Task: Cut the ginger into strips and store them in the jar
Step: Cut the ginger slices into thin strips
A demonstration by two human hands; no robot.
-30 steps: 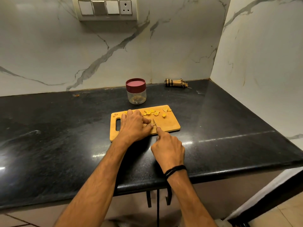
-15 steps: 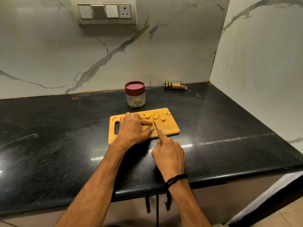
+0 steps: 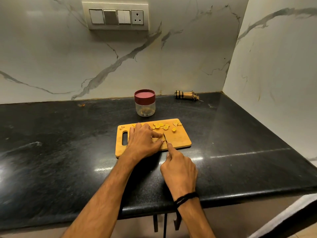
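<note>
A wooden cutting board [image 3: 180, 140] lies on the black counter. Several yellow ginger slices [image 3: 161, 126] are scattered along its far edge. My left hand [image 3: 143, 141] rests on the board, its fingertips pinning a piece of ginger that is mostly hidden under them. My right hand [image 3: 178, 169] grips a knife [image 3: 165, 137], index finger laid along its back, the blade standing right beside my left fingertips. Behind the board stands a clear jar [image 3: 145, 104] with a dark red lid on; a few ginger bits lie in its bottom.
A rolled checked cloth [image 3: 186, 95] lies at the back by the marble wall. The black counter [image 3: 60, 143] ends at the right wall and at the front edge near my wrists. A switch panel [image 3: 116, 16] hangs above.
The knife blade and my right hand have shifted slightly against the ginger under my left fingers. The view has tilted a little; board and jar have stayed put.
</note>
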